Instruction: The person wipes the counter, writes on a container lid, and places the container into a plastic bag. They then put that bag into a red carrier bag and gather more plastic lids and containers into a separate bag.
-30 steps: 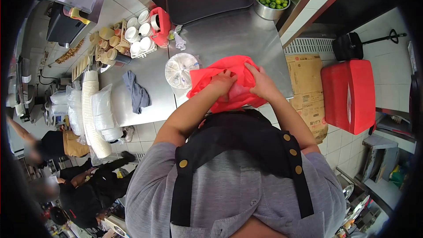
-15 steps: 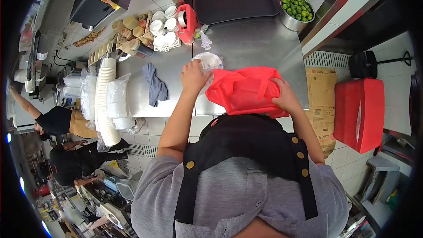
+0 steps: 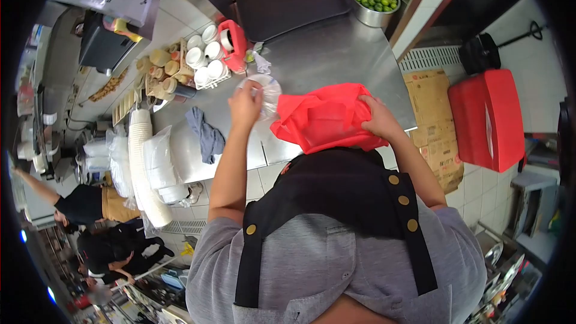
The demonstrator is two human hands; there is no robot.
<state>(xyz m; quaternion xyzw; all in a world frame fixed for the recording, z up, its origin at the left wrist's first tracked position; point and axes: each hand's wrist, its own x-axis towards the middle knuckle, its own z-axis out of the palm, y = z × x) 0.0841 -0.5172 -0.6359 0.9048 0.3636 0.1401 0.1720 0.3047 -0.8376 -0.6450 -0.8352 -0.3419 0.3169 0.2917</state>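
A red fabric bag (image 3: 324,119) with handles lies on the steel counter against my apron. My right hand (image 3: 381,119) grips its right upper edge, thumb on the near side. Left of the bag sits a round, whitish container wrapped in clear plastic (image 3: 268,93). My left hand (image 3: 245,107) is at the container's left side, its fingers curled in on the plastic wrap. The container's lower part is partly hidden behind the hand and bag, and what is inside the bag cannot be seen.
Along the back of the steel counter (image 3: 312,63) are a black tray (image 3: 294,5), a metal bowl of limes (image 3: 376,19), a red tape dispenser (image 3: 231,45) and white lidded cups (image 3: 201,58). A grey cloth (image 3: 204,135) and stacked cups (image 3: 144,162) lie left. Two co-workers stand far left.
The view has turned and shifted a little. The red bag has shifted slightly rightward relative to the wrapped container, with my right hand still on it. My left hand stays at the container.
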